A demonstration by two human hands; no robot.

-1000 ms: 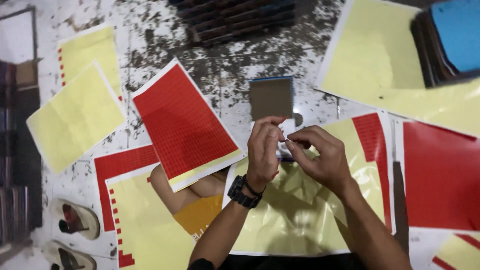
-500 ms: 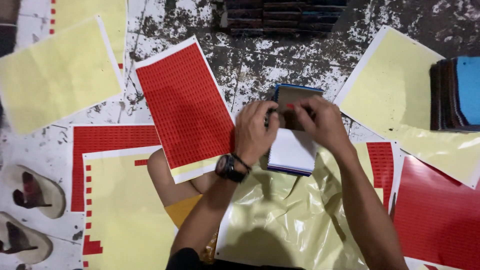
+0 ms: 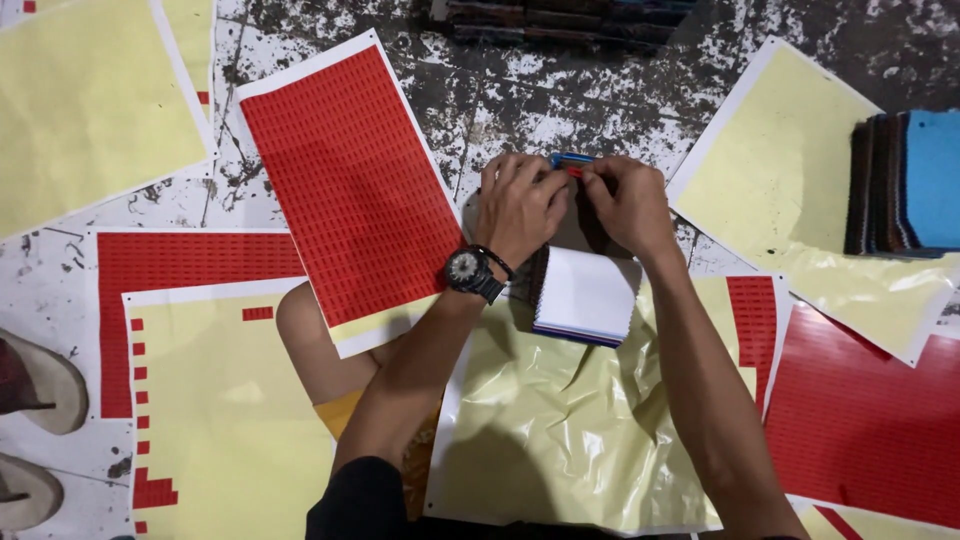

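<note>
A small swatch booklet (image 3: 586,296) with a white page and a blue top edge lies on a crumpled yellow backing sheet (image 3: 560,420) in front of me. My left hand (image 3: 520,205), with a black wristwatch, grips the booklet's top left. My right hand (image 3: 628,200) pinches a small red sticker (image 3: 573,171) against the blue top edge, fingertips meeting those of the left hand. The hands hide most of the booklet's upper half.
A full sheet of red stickers (image 3: 350,190) lies just left of my hands. Yellow backing sheets (image 3: 90,100) and partly used red sheets (image 3: 860,420) cover the stained floor. A stack of swatch booklets (image 3: 900,185) sits at right, shoes (image 3: 35,385) at left.
The view has drawn closer. My hands went from holding a sticker between them over the yellow sheet up to the booklet, and now press together at its top edge.
</note>
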